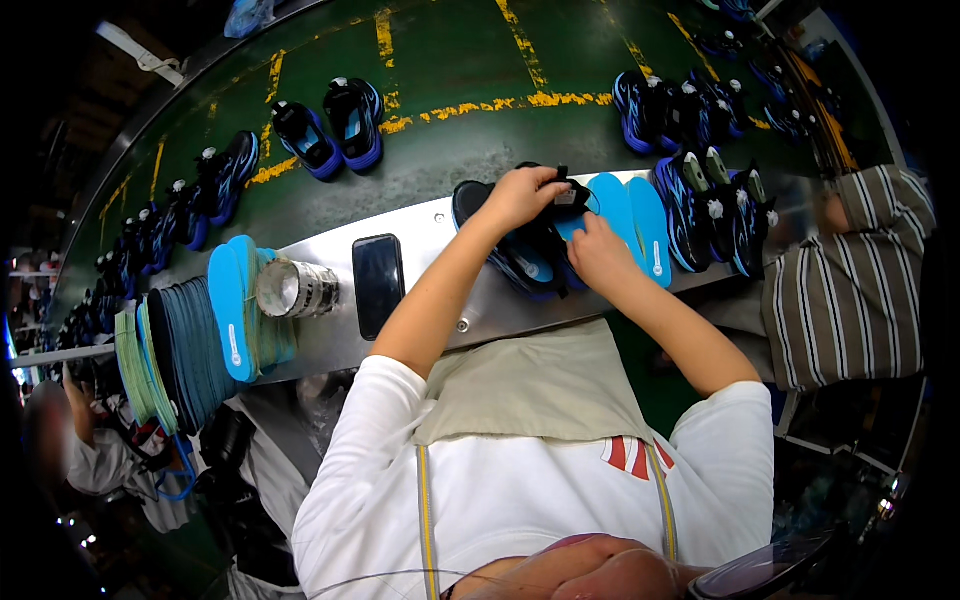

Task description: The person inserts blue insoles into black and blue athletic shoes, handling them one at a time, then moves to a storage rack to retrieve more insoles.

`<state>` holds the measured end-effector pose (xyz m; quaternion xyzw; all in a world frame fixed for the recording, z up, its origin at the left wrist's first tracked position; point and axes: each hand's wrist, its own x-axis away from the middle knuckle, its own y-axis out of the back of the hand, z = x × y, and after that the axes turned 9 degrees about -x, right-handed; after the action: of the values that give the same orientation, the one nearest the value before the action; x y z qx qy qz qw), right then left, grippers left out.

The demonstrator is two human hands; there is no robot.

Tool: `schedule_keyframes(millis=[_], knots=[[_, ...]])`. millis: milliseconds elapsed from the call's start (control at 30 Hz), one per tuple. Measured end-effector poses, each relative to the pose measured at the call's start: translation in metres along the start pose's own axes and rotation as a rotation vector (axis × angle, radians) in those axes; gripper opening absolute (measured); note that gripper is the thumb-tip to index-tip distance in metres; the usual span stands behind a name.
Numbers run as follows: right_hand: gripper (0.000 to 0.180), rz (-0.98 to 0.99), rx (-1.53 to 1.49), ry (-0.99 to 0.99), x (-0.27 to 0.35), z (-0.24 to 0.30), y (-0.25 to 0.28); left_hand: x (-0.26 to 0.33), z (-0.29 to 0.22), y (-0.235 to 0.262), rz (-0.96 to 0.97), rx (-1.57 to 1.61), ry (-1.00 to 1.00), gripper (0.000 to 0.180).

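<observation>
A pair of black and blue sneakers (530, 268) rests on the metal shelf in front of me. My left hand (522, 196) is closed at the black shoe upper, thumb and fingers by a part with a small grey label (566, 197). Close beside it, my right hand (604, 255) is pinched shut near the shoe's side. A thin dark loop shows just above its fingertips; whether they grip it is hidden. Two light blue insoles (650, 225) lie to the right of the shoes, partly behind my right hand.
Left on the shelf are a black phone (379, 285), a tape-wrapped cup (298, 288) and stacked insoles (190, 340). More sneakers (705, 215) stand at the right, beside a person in a striped top (850, 290). Beyond, a green surface (450, 65) carries rows of shoes (345, 125).
</observation>
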<state>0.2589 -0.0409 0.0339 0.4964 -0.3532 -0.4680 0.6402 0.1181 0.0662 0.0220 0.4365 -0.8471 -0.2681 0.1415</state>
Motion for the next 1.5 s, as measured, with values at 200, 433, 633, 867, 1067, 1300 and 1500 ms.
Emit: schedule_keyframes(millis=[200,433,633,867,1067,1300,1500], knots=[[0.037,0.378,0.002,-0.276,-0.013,0.007,0.036,-0.004,-0.007,-0.004,-0.027,-0.121,0.059,0.032],[0.012,0.256,-0.077,-0.062,0.002,-0.025,0.011,-0.01,-0.002,-0.011,-0.008,0.036,0.013,0.03],[0.01,0.184,0.001,0.063,-0.012,-0.031,-0.019,-0.01,-0.002,-0.01,0.018,0.051,0.016,0.031],[0.015,0.565,0.174,0.067,-0.032,-0.04,-0.019,-0.012,-0.002,-0.013,0.018,0.032,0.006,0.031],[0.015,0.812,0.266,0.099,-0.046,-0.043,-0.021,-0.015,-0.003,-0.017,0.012,0.015,-0.014,0.033],[0.016,0.886,0.321,0.212,-0.051,-0.052,-0.022,-0.02,-0.008,-0.022,-0.054,0.092,0.178,0.029],[0.024,0.767,0.248,0.32,-0.031,-0.046,0.011,-0.021,0.003,-0.044,-0.357,-0.192,-0.24,0.028]])
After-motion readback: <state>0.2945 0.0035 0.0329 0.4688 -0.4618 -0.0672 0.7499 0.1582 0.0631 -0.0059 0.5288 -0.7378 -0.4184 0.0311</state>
